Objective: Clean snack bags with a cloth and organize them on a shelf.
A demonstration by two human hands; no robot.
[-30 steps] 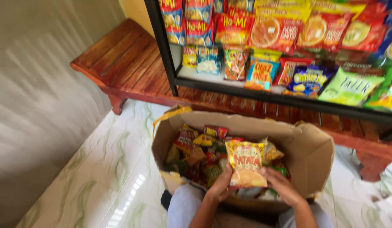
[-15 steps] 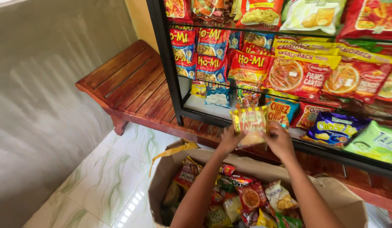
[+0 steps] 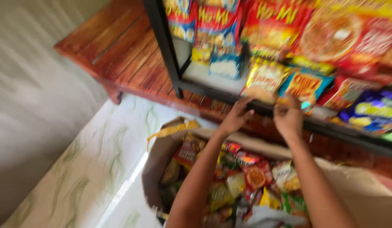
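Yellow snack packet [image 3: 263,80] stands upright at the front edge of the lowest shelf [image 3: 213,86], leaning among other packets so its face shows. Nearest, the cardboard box [image 3: 162,152] of mixed snacks sits on the floor. Above it, left hand [image 3: 236,116] and right hand [image 3: 289,118] hover apart, fingers loose, gripping nothing, just below the packet.

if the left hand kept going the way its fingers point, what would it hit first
Probably the yellow snack packet on the lower shelf: the left hand points up at its bottom edge, just short of it. Blur hides the exact gap.
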